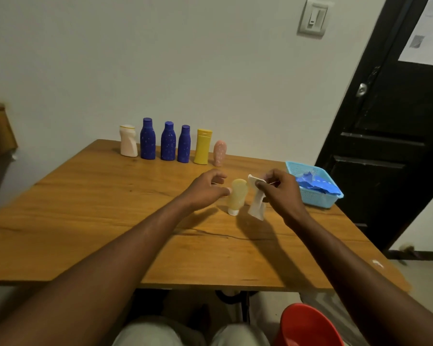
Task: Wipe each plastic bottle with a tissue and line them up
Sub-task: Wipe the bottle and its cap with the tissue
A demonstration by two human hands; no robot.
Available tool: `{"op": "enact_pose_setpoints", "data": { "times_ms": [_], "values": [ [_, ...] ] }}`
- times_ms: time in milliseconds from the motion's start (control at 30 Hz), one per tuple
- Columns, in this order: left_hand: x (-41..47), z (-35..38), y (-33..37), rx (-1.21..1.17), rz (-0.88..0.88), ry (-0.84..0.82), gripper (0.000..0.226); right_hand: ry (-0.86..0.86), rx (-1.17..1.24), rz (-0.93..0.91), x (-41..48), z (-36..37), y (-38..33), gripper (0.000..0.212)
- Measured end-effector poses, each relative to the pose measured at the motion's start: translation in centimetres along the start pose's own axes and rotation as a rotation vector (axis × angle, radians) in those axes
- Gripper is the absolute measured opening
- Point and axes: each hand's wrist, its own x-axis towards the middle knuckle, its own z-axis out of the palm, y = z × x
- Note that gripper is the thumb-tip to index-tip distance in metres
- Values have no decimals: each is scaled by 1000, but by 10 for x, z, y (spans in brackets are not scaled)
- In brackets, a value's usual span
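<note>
A small pale yellow bottle (237,193) stands cap-down on the wooden table (85,208), between my two hands. My left hand (208,188) is just left of it, thumb tip touching its side, with the loosely curled fingers not round it. To the bottle's right, my right hand (278,191) pinches a white tissue (256,201) that hangs down beside the bottle. Along the table's far edge stands a row: a cream bottle (128,143), three dark blue bottles (147,139) (168,142) (184,144), a yellow bottle (203,147) and a small pink bottle (219,152).
A light blue plastic basket (310,198) holding blue wrappers (315,183) sits at the table's right edge, close to my right hand. A black door (385,146) stands to the right. A red plastic seat or bowl (308,325) is below the table's near edge.
</note>
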Motion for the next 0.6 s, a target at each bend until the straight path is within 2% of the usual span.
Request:
{"op": "enact_pose_setpoints", "data": {
  "times_ms": [233, 333, 467, 600],
  "values": [
    [-1, 15, -33, -118, -10, -21, 57, 7, 28, -26, -12, 29, 4, 8],
    [2, 19, -41, -153, 1, 5, 47, 18, 63, -52, -16, 34, 8, 6],
    [2, 23, -42, -203, 75, -66, 28, 31, 97, -88, -19, 39, 12, 2],
    [4, 27, -43, -206, 95, -29, 30, 52, 122, -108, -16, 46, 15, 2]
  ]
}}
